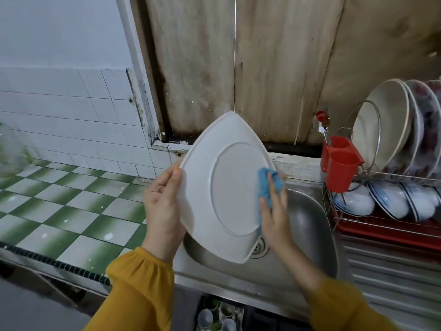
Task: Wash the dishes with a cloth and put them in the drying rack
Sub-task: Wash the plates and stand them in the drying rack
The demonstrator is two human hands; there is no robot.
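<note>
Two mustard-yellow sleeves come in from the bottom edge, the left sleeve (140,290) and the right sleeve (346,309), each gathered at the wrist.

The left hand (162,206) grips the left rim of the white plate (229,187). Its thumb lies flat on the side facing the camera, and its other fingers are hidden behind the plate. The right hand (274,216) holds a bunched blue cloth (269,185), its fingers closed over the cloth and pressing it to the plate's right rim.

The plate has three rounded corners and is held nearly upright, one corner pointing up. Its underside, with an oval foot ring, is turned toward the camera. It hangs above the steel sink (310,223), its lowest corner just in front of the drain (259,249).

To the right of the sink stands the wire drying rack (358,218). Round plates (386,125) stand on edge in its upper tier and blue-rimmed bowls (391,201) lie tipped in the lower one. A red cutlery holder (341,163) hangs on its near end with a few utensils (323,125) sticking up. A red tray (381,232) lies under the rack.

To the left stretches a desk (71,206) tiled in green and white checks. Weathered wooden boards (262,68) rise behind the sink.
</note>
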